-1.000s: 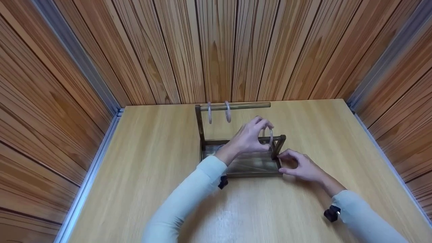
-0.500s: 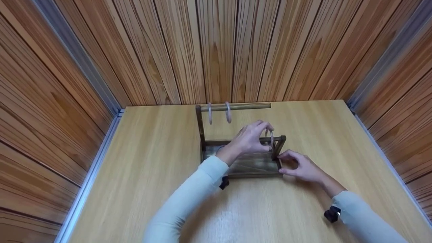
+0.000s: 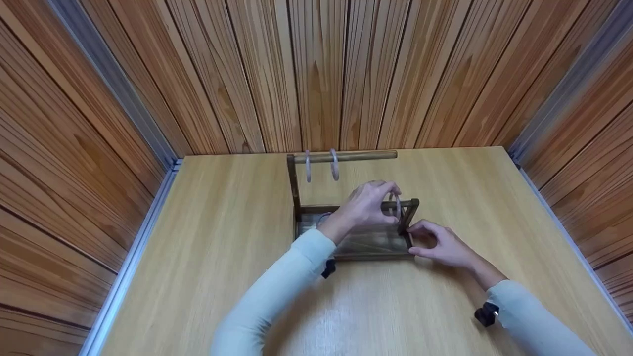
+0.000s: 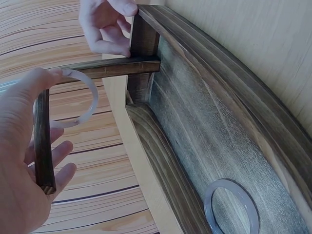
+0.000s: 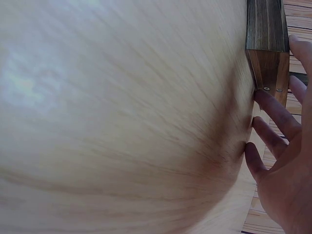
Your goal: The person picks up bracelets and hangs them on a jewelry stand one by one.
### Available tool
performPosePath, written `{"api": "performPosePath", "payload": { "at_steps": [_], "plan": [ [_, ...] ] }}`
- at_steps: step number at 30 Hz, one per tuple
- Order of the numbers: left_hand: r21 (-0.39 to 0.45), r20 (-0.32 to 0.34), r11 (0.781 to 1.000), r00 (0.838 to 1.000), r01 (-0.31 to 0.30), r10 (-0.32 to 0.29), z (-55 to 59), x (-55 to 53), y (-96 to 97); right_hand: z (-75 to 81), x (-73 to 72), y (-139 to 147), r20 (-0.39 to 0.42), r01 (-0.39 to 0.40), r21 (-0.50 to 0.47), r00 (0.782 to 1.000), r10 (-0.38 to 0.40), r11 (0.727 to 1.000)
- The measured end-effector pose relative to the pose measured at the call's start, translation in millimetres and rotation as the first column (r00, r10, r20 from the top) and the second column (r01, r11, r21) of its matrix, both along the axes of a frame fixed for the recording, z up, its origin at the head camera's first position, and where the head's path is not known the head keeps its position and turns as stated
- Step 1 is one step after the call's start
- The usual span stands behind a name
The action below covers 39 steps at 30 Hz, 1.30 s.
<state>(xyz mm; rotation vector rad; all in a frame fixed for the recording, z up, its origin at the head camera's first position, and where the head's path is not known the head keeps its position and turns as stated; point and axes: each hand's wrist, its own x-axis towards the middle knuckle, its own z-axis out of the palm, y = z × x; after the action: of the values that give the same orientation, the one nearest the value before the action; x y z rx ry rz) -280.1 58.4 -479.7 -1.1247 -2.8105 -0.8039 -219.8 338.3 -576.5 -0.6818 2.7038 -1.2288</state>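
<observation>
My left hand (image 3: 368,202) pinches a pale translucent bangle (image 4: 93,100) between thumb and fingers. It is at the short lower bar (image 4: 44,146) of a dark wooden jewelry stand (image 3: 373,256), close to the post (image 3: 408,215) on the right, and the bar crosses the bangle in the head view. My right hand (image 3: 442,243) holds the right end of the stand's tray, thumb at the front corner and index finger farther back; other fingertips touch the tabletop in the right wrist view. Another bangle (image 4: 210,202) lies in the tray, mostly hidden by the left wrist in the head view.
Two bangles, a left one (image 3: 308,166) and a right one (image 3: 335,164), hang on the taller upper bar (image 3: 371,155). The stand rests on a light wood table (image 3: 237,212). Wood-plank walls (image 3: 316,74) enclose the back and both sides.
My left hand has lowered slightly with the bangle beside the lower bar. The right hand keeps its place on the tray's end.
</observation>
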Motion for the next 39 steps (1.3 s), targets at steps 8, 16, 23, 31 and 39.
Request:
{"api": "performPosePath", "payload": {
  "at_steps": [8, 16, 23, 31, 39],
  "plan": [
    [0.003, 0.020, 1.000, 1.000, -0.001, 0.001, 0.6, 2.0, -1.7, -0.4, -0.1, 0.0, -0.007, 0.005, 0.008, 1.000, -0.005, 1.000],
    [-0.022, 0.033, 1.000, 0.999, 0.000, 0.001, 0.5, 1.4, -3.7, -0.9, -0.6, -0.2, 0.008, 0.005, 0.009, 1.000, -0.005, 1.000],
    [-0.055, 0.004, 0.998, 1.000, 0.000, 0.000, -1.1, 1.1, -8.2, -0.9, -1.0, 0.1, 0.021, -0.001, -0.021, 1.000, 0.002, 1.000],
    [-0.046, 0.016, 0.999, 1.000, -0.008, 0.008, -2.9, 0.1, -16.6, -0.1, -0.9, -0.3, 0.018, -0.002, -0.023, 1.000, 0.003, 1.000],
    [-0.028, 0.037, 0.999, 0.999, -0.031, 0.032, -7.3, -1.4, -29.0, 0.1, -1.3, 0.0, 0.021, 0.010, 0.011, 1.000, -0.010, 1.000]
  ]
}}
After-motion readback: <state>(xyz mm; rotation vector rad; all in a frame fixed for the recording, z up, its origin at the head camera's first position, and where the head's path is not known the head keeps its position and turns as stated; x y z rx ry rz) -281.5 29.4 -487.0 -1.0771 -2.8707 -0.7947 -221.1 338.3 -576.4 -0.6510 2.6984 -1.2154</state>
